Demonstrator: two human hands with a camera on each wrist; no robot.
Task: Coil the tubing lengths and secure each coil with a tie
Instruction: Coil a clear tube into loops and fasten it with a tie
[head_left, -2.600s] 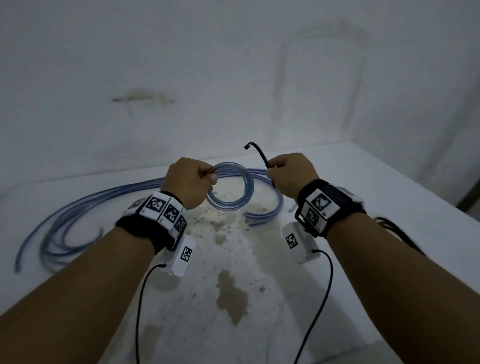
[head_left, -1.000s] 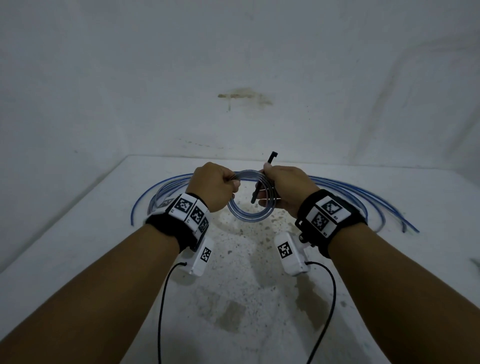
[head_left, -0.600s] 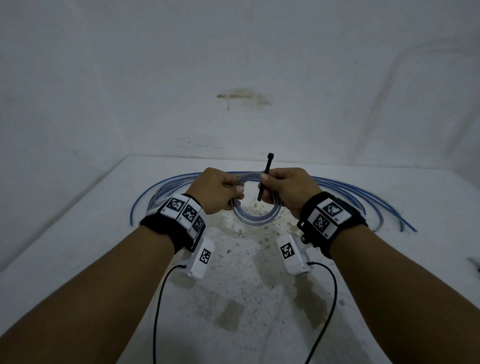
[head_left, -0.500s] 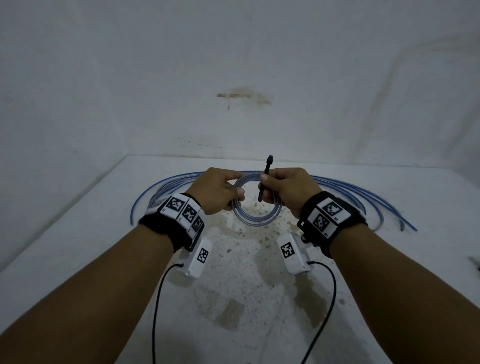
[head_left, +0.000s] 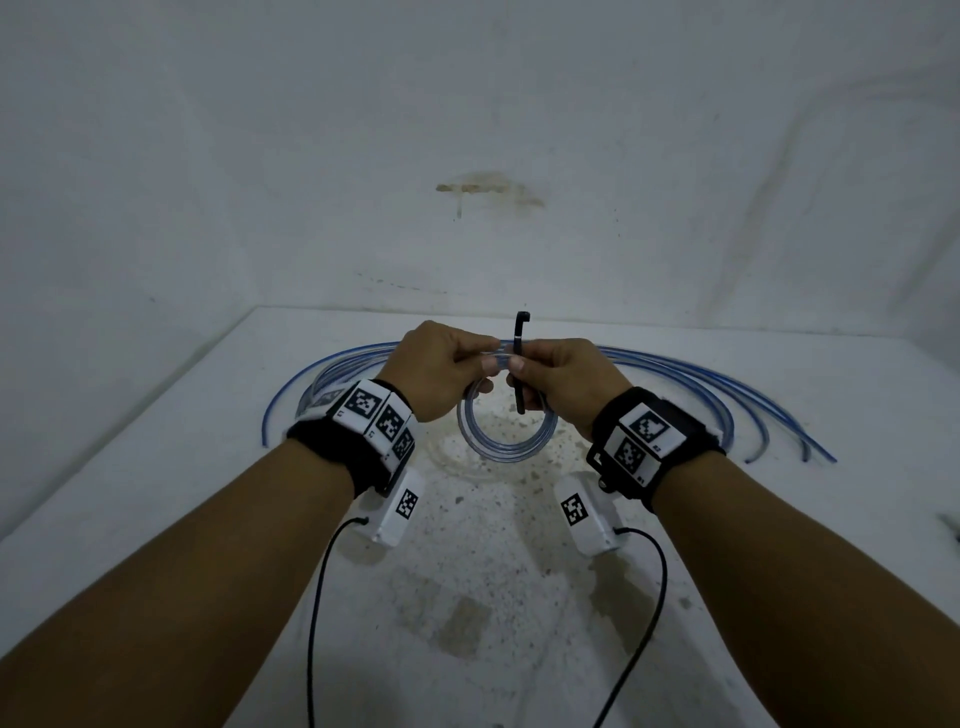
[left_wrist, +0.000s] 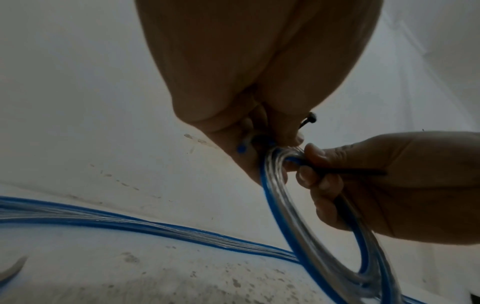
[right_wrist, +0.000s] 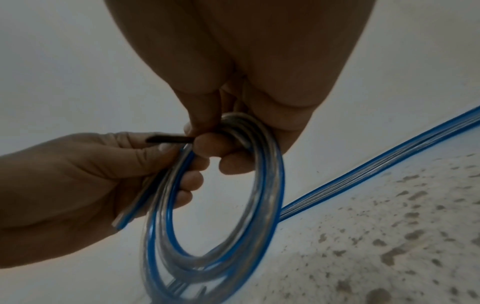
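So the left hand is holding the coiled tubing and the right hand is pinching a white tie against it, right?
Not quite: the tie is black, not white, as the head view shows. The rest holds: the left hand holds the coiled tubing and the right hand pinches the tie against it.

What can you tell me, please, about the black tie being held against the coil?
The thin black plastic cable tie stands roughly upright, its small square head at the top above both hands. The right hand pinches its strap against the top of the clear, blue-striped tubing coil, which the left hand grips. It is not yet looped closed.
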